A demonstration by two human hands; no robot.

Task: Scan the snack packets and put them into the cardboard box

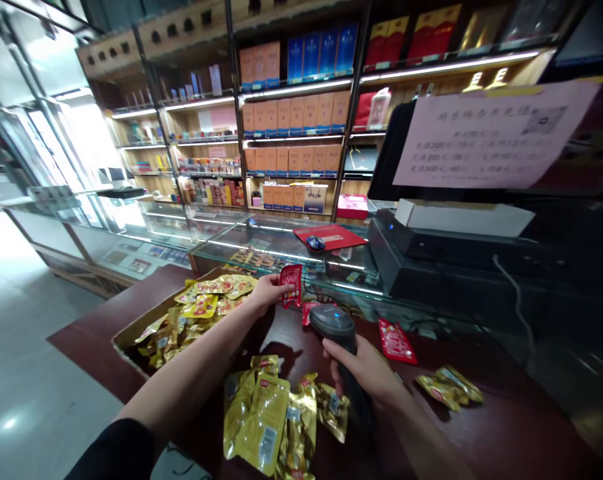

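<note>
In my left hand (268,293) is a red snack packet (292,285), pinched upright above the dark red counter. My right hand (364,365) wraps round the handle of a black barcode scanner (333,323), whose head has a small blue light and points toward the packet. Behind the scanner head another red packet (308,311) is partly hidden. Several gold snack packets (264,420) lie in a pile between my forearms. To the right of the scanner rest a red packet (397,341) and gold packets (450,387).
An open cardboard box (126,338) full of gold packets stands at the left. Behind runs a glass display counter (216,230) with a red mat (338,235) and a mouse (315,243). A monitor with a pink paper sign (486,143) stands at the right. Shelves of boxed goods (296,117) line the wall.
</note>
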